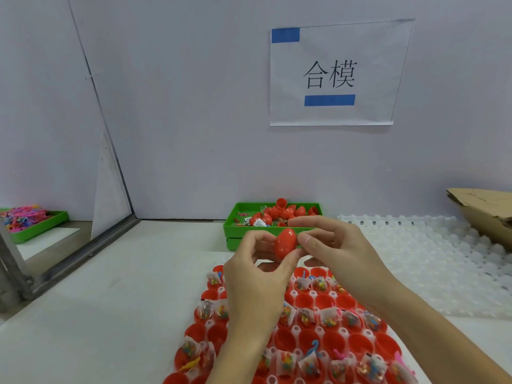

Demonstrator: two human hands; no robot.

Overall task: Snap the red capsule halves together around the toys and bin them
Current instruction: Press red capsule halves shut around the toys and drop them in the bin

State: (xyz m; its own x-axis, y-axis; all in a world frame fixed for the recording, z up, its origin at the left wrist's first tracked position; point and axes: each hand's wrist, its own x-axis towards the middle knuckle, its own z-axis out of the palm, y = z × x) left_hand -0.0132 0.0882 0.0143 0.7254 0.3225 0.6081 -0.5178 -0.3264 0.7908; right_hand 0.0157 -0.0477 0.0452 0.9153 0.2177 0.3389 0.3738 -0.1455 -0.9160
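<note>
You hold a closed red capsule (284, 243) up between both hands, above the far end of the tray of open red halves (307, 336) and just in front of the green bin (235, 228). Your left hand (256, 275) pinches its lower end between thumb and curled fingers; your right hand (336, 250) grips its right side with thumb and fingertips. Many of the halves in the tray carry small clear packets of coloured toys (310, 364), while others sit bare. The green bin on the white tabletop (124, 300) contains several red capsules (279, 213) and a few loose pieces. A white moulded tray (432, 261) lies to the right, with torn cardboard (482, 209) at its far edge. A paper sign (332, 73) hangs on the wall, and a second green tray of bright toys (30, 221) sits far left.
</note>
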